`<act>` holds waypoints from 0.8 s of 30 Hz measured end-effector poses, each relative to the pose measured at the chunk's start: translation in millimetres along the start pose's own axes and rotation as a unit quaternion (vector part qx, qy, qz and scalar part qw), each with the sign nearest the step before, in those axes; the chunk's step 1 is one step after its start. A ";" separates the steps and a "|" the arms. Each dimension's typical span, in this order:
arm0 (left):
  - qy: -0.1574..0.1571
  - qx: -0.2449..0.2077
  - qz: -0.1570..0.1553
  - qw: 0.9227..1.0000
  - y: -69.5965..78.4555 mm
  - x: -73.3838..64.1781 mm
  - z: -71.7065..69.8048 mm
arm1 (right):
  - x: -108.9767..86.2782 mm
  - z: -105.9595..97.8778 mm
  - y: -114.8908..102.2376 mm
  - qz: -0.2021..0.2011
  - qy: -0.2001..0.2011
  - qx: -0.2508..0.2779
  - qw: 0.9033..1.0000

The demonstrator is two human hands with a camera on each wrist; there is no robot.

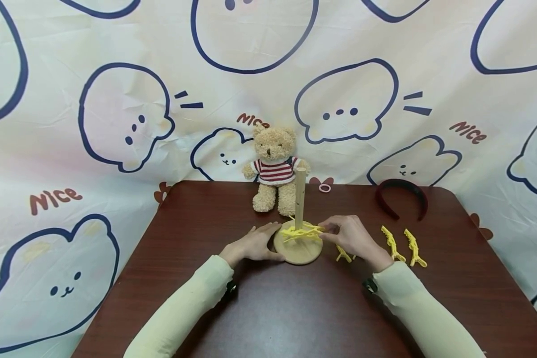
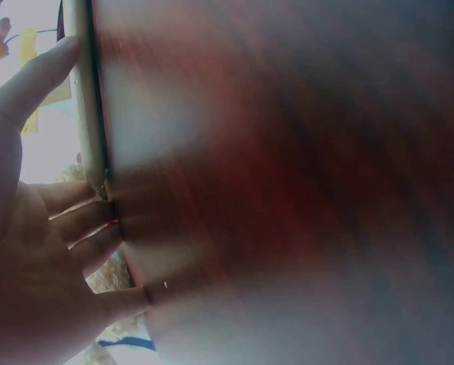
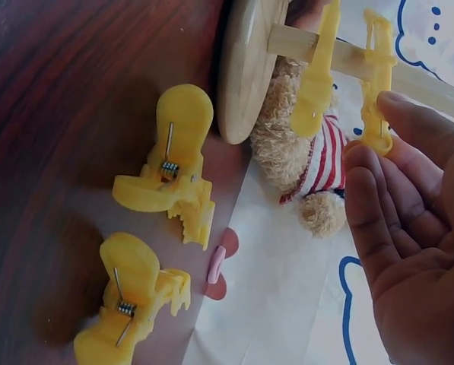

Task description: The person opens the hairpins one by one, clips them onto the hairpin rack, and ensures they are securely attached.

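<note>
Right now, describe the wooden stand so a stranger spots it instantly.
On the brown table, find the striped-shirted teddy bear at the back. Just in front is the wooden stand, left hand at its round base; it alone has an upright post.

Bright in head view, with glare on the near table. Hazy, blurred in left wrist view, overexposed far off. Dimmer in right wrist view, shadowed beside the clips.
</note>
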State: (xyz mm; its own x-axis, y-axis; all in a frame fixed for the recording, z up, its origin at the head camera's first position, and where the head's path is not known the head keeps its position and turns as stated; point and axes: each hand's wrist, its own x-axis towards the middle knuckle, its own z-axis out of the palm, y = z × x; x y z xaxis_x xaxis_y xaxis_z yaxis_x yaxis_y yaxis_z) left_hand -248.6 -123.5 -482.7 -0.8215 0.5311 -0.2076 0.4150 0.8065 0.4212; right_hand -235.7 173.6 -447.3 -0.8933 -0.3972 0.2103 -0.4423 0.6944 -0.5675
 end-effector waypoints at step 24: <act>0.001 0.007 0.007 1.000 -1.5 0.7 1.1 | 6.5 5.4 -0.5 0.039 -0.018 0.009 0.999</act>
State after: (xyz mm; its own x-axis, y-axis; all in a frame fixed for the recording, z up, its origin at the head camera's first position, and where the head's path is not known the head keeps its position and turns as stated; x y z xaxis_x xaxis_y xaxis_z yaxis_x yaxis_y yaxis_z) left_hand -249.4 -124.0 -484.4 -0.8163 0.5415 -0.2012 0.4313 0.8030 0.4112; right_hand -240.9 167.5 -450.0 -0.9213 -0.3645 0.1358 -0.3699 0.7131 -0.5956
